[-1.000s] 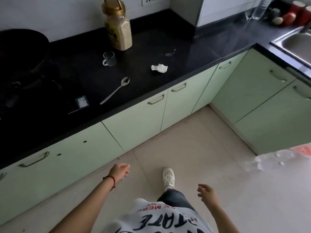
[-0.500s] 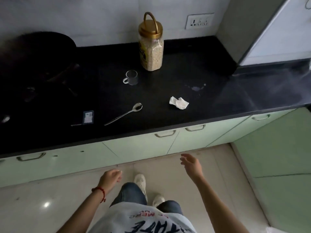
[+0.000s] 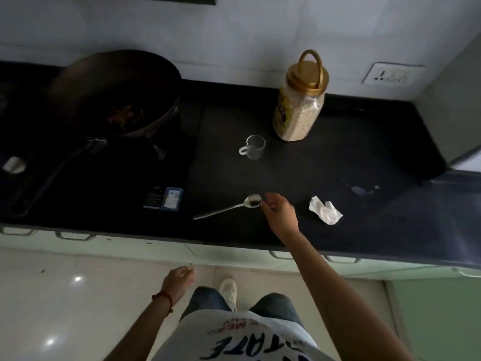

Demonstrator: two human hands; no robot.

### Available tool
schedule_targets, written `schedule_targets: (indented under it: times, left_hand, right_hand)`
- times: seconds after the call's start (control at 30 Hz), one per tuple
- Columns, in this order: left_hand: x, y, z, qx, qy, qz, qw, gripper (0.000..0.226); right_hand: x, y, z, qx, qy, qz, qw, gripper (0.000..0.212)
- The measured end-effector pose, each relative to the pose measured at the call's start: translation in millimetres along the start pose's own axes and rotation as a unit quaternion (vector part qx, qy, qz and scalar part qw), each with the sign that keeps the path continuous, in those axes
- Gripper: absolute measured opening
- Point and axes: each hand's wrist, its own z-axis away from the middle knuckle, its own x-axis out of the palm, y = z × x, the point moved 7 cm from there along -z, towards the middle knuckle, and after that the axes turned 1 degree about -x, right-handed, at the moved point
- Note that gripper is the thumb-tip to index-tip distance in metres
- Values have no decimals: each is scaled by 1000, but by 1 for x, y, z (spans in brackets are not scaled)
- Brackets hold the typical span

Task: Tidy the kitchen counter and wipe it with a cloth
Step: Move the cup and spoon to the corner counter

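The right hand (image 3: 279, 213) reached over the front edge of the black counter (image 3: 364, 157) and met the bowl end of the spoon (image 3: 229, 209), which lay near that front edge with its handle angled toward the left. The fingers (image 3: 270, 198) were curled at the bowl, but whether they had pinched it or only touched it could not be told. The left hand (image 3: 179, 280) hung below the counter, in front of the cabinet fronts, loosely curled and holding nothing. A crumpled tissue (image 3: 325, 211) sat to the right of the spoon near the front edge, with a small wet patch (image 3: 360, 190) behind it. A clear glass cup (image 3: 253, 146) stood toward the middle, just in front of a gold-lidded jar (image 3: 299, 105) near the back edge. A small box (image 3: 164, 201) lay to the left of the spoon, and a dark wok (image 3: 114, 92) sat at the back left. No cloth was visible, so wiping seemed some way off. Taking the spoon by its bowl was probably the risk: the long handle could swing or tip out of a shallow grip and clatter down, or slide off the front edge. Residue in the bowl might also smear onto the fingers.
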Motion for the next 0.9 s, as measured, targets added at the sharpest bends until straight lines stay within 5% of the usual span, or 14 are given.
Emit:
schedule_targets:
  times: [0.23, 0.53, 0.8, 0.9]
  left_hand:
    - [-2, 16, 16, -11, 38, 45, 998, 19]
    - [-17, 103, 51, 115, 88, 77, 987, 19]
    - [-9, 263, -9, 257, 84, 10, 963, 16]
    - [2, 308, -43, 266, 115, -36, 956, 24]
  right_hand:
    - [33, 0, -45, 15, -52, 131, 990, 39]
    - [4, 18, -46, 43, -48, -67, 996, 9]
    - [-52, 32, -38, 31, 30, -130, 991, 30]
    - [-59, 37, -38, 42, 47, -131, 989, 17]
